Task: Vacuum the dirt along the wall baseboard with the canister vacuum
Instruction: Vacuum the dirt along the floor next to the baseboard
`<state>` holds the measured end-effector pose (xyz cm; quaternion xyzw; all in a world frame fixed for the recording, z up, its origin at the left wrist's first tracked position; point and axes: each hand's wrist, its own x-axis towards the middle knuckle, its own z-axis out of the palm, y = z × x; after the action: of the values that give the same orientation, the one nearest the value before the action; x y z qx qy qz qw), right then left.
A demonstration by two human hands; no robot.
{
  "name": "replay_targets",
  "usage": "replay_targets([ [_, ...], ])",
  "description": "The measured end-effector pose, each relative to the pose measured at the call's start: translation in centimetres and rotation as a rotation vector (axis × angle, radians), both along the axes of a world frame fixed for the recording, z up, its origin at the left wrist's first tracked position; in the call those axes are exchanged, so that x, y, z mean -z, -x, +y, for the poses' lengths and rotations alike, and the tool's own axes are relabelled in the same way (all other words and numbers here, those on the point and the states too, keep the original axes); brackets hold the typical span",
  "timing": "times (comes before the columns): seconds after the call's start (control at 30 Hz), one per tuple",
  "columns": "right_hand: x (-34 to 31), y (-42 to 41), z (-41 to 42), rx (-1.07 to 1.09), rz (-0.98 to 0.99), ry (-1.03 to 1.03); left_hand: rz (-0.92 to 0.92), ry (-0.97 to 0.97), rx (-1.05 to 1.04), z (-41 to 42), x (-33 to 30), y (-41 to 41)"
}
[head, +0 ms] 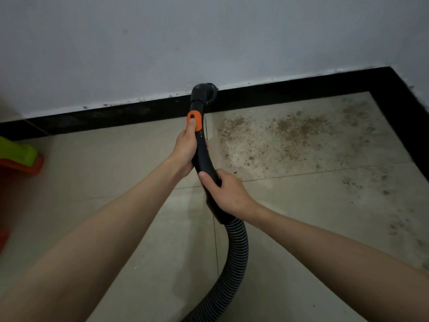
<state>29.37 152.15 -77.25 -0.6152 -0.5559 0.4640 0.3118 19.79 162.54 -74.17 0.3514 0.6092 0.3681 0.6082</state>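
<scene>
Both hands grip one vacuum handle (201, 147) | left hand (184, 149) | right hand (228, 194)

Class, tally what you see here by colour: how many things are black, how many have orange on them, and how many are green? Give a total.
Black: 3, the vacuum handle, the ribbed hose, the baseboard
Orange: 2, the slider on the handle, the plastic piece at left
Green: 1, the plastic piece at left
Total: 6

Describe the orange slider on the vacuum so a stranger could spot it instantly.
Find the black baseboard under the pale wall. The black vacuum handle reaches up to it, gripped by both hands. The orange slider sits on the handle's upper part under the left hand's thumb, the only orange piece on the black tube.
</scene>
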Motion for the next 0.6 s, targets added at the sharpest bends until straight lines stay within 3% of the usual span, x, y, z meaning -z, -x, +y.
replay_targets([
  [0.13, -1.0, -1.9, 0.4, -0.134, 0.003, 0.011, -0.019, 0.038, -0.023, -0.5, -0.1, 0.3],
  [0.37, -2.5, -8.8, 3.7, -0.426, -0.254, 0.065, -0.299, 0.196, -0.134, -0.8, 1.9, -1.9],
  [0.47, -1.6, -10.0, 4.7, -0.421, -0.272, 0.07, -0.274, 0.207, -0.156, 0.4, 2.7, -3.8],
  [0.6, 0.7, -10.1, 5.8, -0.391, -0.242, 0.124, -0.111, 0.168, -0.196, 1.5, 5.5, -5.7],
])
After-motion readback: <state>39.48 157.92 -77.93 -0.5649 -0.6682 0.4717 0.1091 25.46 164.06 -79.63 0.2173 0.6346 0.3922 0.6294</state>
